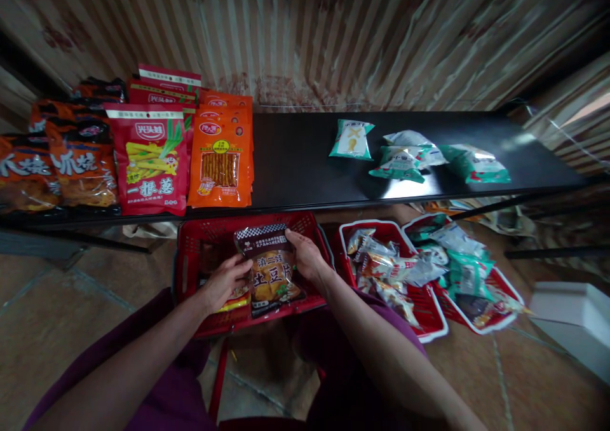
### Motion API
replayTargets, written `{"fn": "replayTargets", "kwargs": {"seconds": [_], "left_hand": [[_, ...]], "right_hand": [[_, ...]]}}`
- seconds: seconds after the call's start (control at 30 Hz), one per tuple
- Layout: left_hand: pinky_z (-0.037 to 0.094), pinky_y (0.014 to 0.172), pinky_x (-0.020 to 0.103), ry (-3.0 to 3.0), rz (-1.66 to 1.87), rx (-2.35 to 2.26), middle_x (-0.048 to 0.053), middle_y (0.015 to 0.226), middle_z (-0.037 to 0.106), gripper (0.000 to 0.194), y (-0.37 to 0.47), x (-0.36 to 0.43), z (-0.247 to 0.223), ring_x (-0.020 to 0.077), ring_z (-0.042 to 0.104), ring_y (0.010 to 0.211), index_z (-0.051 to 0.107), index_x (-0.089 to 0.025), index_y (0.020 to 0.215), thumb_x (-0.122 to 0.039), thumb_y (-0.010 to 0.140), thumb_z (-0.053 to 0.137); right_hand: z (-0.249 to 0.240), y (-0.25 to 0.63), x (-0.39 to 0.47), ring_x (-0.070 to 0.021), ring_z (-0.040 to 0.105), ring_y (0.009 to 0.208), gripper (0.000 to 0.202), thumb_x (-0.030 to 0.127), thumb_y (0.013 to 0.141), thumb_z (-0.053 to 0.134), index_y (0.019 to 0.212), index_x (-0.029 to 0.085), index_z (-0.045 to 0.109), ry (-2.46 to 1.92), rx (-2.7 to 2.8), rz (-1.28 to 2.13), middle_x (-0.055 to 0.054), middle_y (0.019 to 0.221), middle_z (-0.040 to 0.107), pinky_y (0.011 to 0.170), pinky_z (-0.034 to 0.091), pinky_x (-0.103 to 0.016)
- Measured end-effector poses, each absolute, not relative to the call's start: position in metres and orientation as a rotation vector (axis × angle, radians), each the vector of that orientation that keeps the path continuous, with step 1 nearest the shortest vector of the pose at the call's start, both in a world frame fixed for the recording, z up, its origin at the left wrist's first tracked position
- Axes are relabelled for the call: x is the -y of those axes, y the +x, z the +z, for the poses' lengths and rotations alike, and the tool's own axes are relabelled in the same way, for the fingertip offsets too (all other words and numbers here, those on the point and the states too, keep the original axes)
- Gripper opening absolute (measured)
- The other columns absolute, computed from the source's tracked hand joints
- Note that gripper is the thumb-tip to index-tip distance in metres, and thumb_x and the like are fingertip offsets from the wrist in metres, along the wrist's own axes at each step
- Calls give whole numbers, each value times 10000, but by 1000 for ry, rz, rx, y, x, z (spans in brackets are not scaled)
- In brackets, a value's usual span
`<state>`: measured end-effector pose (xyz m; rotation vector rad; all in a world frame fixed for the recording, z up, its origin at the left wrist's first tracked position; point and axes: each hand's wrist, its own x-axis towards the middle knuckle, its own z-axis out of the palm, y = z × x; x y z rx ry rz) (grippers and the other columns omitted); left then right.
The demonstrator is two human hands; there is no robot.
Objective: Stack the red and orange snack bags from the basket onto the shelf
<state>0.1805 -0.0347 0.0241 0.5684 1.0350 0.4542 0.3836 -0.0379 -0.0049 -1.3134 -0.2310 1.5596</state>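
A brown bag of potato chips is held upright over the red shopping basket in front of my knees. My right hand grips its upper right edge, thumb on the front. At its left side, my left hand has its fingers curled against the edge. Beneath the left hand, a yellow and red packet shows inside the basket; other contents are dark and partly hidden by my hands and the bag.
A black shelf spans the space ahead. Red snack bags, orange packets and black-orange bags stand at its left; small green-white bags lie at right. Two red baskets with white rims hold snacks beside a white box.
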Motion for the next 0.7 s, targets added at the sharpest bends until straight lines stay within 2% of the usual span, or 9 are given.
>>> {"fn": "replayTargets", "kwargs": {"seconds": [0.13, 0.23, 0.37, 0.47, 0.7], "left_hand": [[505, 687, 285, 566, 488, -1071, 94, 1002, 695, 398, 184, 34, 30, 189, 665, 795, 618, -171, 1039, -287, 679, 742], [505, 622, 272, 552, 536, -1125, 80, 925, 700, 278, 187, 34, 28, 165, 656, 700, 611, -153, 963, -224, 711, 704], [495, 551, 238, 501, 598, -1261, 48, 819, 686, 140, 185, 32, 22, 126, 626, 603, 598, -139, 879, -147, 749, 649], [480, 493, 228, 437, 660, -1315, 20, 725, 657, 101, 183, 28, 19, 116, 597, 536, 586, -136, 848, -116, 759, 630], [448, 447, 207, 394, 734, -1378, -17, 647, 613, 71, 180, 20, 17, 104, 571, 482, 544, -153, 801, -84, 814, 557]], "right_hand": [[-6, 382, 36, -170, 647, 717, 208, 351, 700, 712, 765, 192, 596, -1258, 208, 1578, -4, 723, 697, 661, 522, -283], [-3, 381, 35, -160, 637, 696, 206, 358, 703, 715, 736, 192, 597, -1245, 202, 1609, -6, 717, 694, 630, 512, -266], [2, 380, 38, -117, 608, 623, 205, 357, 712, 722, 764, 194, 609, -1293, 212, 1719, 4, 715, 677, 554, 475, -216], [3, 378, 43, -90, 600, 620, 207, 315, 696, 750, 804, 198, 619, -1361, 241, 1810, 18, 731, 669, 564, 469, -192], [7, 377, 55, -126, 636, 704, 306, 313, 673, 768, 918, 170, 655, -1313, 408, 1985, -37, 876, 696, 612, 503, -236]]}}
